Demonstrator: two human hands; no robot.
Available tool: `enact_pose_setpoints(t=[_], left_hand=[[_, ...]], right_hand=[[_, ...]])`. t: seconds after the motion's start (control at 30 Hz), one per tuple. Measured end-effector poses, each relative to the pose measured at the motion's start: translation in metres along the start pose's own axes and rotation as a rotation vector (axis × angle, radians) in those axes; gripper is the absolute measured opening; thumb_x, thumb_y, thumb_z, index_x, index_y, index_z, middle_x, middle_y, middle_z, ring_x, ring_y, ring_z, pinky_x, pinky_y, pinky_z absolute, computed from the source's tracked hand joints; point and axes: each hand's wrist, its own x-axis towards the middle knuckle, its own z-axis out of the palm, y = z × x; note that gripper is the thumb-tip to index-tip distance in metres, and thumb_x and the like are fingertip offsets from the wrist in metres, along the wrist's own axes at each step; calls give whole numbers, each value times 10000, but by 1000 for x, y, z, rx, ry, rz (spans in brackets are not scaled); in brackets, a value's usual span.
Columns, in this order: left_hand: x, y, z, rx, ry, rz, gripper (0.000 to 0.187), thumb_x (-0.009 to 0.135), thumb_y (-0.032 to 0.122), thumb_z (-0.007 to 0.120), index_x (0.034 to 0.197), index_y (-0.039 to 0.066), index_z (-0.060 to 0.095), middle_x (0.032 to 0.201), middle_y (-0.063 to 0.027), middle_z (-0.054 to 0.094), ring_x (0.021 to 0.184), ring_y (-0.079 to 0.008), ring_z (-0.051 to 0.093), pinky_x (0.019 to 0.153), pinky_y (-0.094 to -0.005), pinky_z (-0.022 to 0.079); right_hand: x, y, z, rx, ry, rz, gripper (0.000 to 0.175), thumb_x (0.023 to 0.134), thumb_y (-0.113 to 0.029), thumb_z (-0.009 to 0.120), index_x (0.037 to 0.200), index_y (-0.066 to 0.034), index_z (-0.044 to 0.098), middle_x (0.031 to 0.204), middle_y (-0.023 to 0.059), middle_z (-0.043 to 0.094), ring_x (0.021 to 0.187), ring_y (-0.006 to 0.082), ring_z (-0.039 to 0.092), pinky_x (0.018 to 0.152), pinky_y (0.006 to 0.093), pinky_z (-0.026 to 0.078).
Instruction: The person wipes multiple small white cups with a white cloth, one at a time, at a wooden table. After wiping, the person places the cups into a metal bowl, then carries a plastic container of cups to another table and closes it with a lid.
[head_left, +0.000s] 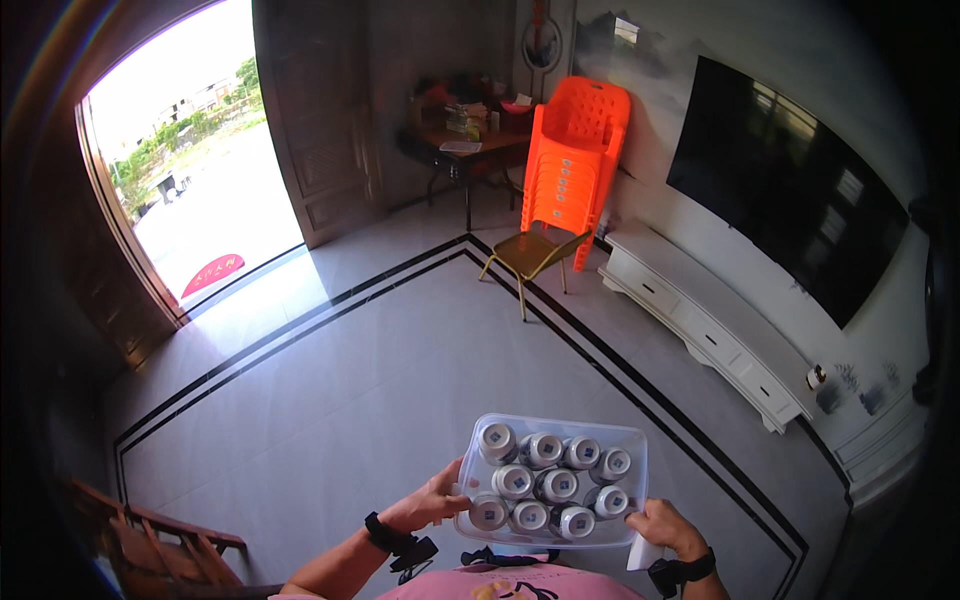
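A clear plastic bin (553, 424) is held level in front of my body, above the tiled floor. Several white ceramic cups (558, 485) stand upside down inside it, each base bearing a small blue mark. My left hand (435, 495) grips the bin's left side. On the opposite side, my right hand (666, 523) holds the rim near the lower right corner. A white piece of paper or cloth (643, 553) hangs below the right hand, seemingly pinched in it. Both wrists wear black straps with small devices.
A small chair (531, 253) stands ahead, before stacked orange plastic chairs (574, 165). Behind is a cluttered table (499, 141). A white TV cabinet (697, 322) runs along the right wall below a television (784, 191). An open doorway (202, 165) lies left; a wooden chair (169, 551) is lower left.
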Motion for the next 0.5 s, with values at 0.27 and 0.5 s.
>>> enact_pose_setpoints(t=[0.27,0.5], left_hand=[[94,52,-126,-92,197,-45,758,860,176,670,1534,128,328,1168,-8,621,719,-70,489,525,-223,374],[182,96,-252,-346,433,14,734,845,107,687,1505,113,368,1127,-14,643,662,-63,471,492,-206,343]], right_hand=[[227,-113,-56,-245,-168,-156,473,858,-336,570,925,124,658,903,363,669,896,460,700,792,472,545],[442,-255,-87,-311,-325,-308,492,853,-353,557,945,119,664,926,347,686,909,444,707,818,466,551]])
